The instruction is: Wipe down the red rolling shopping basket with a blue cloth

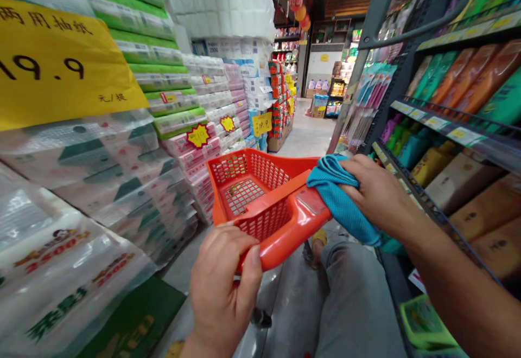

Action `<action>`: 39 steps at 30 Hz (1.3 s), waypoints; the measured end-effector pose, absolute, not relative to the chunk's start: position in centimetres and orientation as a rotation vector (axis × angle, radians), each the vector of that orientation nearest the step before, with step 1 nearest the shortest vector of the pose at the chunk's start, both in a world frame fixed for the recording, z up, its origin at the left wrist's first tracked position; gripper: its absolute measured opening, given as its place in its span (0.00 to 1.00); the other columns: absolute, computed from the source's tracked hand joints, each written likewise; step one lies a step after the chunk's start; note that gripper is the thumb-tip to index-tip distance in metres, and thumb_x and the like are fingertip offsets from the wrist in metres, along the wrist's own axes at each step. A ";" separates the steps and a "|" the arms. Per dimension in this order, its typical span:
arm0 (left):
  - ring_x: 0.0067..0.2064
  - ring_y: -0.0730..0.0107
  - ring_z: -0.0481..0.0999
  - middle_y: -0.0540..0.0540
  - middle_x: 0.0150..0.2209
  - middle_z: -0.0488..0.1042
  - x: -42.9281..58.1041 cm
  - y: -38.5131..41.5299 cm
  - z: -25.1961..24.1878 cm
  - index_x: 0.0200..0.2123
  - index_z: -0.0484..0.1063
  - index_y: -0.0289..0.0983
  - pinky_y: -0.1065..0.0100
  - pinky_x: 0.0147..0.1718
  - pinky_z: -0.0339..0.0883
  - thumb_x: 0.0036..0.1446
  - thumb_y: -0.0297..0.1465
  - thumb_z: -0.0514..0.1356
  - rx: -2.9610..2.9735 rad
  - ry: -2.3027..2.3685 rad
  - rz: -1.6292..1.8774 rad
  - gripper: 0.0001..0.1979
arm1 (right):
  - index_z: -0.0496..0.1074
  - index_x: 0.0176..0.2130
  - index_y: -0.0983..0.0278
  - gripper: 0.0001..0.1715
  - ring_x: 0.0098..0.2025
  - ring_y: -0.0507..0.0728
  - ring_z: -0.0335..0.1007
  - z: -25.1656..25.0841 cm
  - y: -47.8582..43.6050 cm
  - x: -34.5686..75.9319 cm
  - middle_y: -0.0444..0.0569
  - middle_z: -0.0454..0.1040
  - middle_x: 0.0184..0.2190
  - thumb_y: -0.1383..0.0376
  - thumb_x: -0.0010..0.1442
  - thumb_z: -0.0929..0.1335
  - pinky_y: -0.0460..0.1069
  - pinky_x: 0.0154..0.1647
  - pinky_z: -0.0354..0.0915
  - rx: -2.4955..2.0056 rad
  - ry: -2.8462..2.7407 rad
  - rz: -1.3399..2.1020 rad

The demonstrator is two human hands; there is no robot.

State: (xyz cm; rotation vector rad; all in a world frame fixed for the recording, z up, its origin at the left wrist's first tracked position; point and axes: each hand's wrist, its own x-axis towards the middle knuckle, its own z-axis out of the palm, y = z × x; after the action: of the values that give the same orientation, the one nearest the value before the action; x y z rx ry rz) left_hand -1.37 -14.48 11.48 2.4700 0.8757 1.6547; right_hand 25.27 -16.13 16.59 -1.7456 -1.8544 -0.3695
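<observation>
Holding red basket at centre, between tissue packs left and shelf right. Risk: loose grip lets cloth slip; basket swing snags packs. L hand curled tight on handle; R hand clamped on blue cloth over handle, forearm reaching from near right.

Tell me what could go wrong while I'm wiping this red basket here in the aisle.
The red plastic basket rests only in your left hand, so pressure from the blue cloth in your right hand could tip it or make it slip. The stacked tissue packs stand close by, so a swing of the basket might knock them down.
</observation>
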 end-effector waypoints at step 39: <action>0.36 0.66 0.73 0.48 0.32 0.75 -4.8 -12.4 11.8 0.34 0.71 0.40 0.62 0.40 0.63 0.67 0.29 0.53 2.597 1.111 1.692 0.09 | 0.75 0.45 0.60 0.15 0.43 0.63 0.69 10.6 -16.1 28.8 0.52 0.70 0.41 0.60 0.59 0.66 0.57 0.45 0.66 -1.654 -1.303 -0.546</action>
State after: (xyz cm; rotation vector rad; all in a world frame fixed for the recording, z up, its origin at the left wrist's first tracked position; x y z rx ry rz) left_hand -4.80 -12.44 11.82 2.5973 1.1115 1.6921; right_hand 28.76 -16.10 10.56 -1.6543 -1.3033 -0.5458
